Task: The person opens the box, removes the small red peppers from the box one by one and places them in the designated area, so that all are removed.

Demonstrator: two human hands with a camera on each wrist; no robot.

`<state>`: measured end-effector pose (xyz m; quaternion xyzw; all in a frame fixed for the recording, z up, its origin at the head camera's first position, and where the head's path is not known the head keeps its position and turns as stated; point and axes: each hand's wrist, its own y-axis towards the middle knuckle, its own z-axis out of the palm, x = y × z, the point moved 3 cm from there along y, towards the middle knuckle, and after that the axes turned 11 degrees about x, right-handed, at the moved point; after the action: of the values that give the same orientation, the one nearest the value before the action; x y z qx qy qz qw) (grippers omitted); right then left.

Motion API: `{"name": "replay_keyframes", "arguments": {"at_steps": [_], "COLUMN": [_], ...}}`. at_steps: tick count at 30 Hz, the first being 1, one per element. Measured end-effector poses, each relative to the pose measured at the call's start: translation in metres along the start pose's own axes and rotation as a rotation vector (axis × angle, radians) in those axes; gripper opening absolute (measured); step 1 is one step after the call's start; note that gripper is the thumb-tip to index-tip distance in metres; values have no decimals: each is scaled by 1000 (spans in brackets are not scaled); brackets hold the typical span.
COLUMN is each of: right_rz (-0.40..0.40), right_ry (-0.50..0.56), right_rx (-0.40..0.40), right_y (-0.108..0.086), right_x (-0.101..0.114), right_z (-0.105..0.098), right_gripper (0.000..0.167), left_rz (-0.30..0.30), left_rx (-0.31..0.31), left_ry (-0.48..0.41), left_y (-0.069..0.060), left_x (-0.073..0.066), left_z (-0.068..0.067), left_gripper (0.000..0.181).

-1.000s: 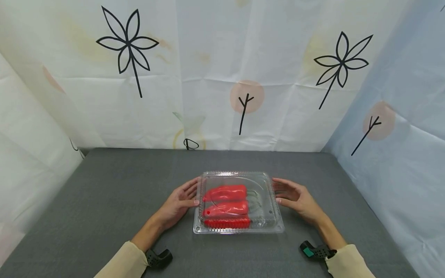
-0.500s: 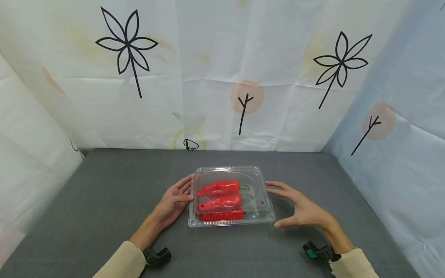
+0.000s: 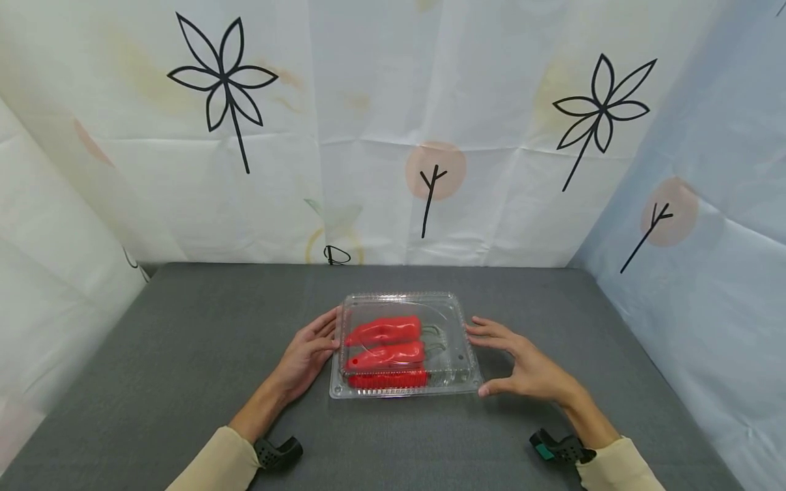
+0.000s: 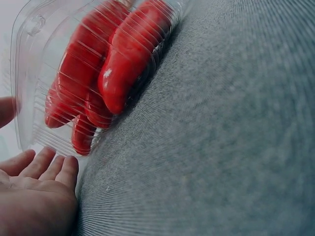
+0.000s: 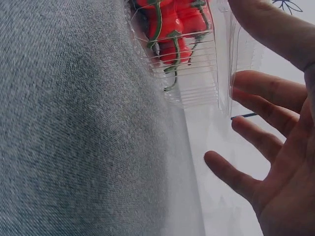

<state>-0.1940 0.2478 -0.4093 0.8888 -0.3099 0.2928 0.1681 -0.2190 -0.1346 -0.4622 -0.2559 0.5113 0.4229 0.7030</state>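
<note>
Clear plastic box [image 3: 451, 374] has slid a bit L & away from the person vs 1 s ago; R hand [image 3: 533, 368] has spread wider. Head: box w/ red peppers [image 3: 389, 355] sits on grey cloth [image 3: 245, 300] btwn both hands; L hand [image 3: 303, 358] rests at its L side, R at its R side, thumb & fingers apart. L wrist: fingers approx. straight, tips at box wall, not clamped. R wrist: green stems [image 5: 174, 54] face R hand, fingers apart; can't tell if touching.
</note>
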Motion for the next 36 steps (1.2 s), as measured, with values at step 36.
{"name": "replay_keyframes", "arguments": {"at_steps": [36], "right_rz": [-150], "right_ry": [308], "right_rx": [-188], "right_y": [7], "right_x": [-11], "right_z": [9], "right_gripper": [86], "left_rz": [10], "left_rx": [28], "left_ry": [111], "left_y": [-1], "left_x": [-1], "left_z": [2], "left_gripper": [77]}}
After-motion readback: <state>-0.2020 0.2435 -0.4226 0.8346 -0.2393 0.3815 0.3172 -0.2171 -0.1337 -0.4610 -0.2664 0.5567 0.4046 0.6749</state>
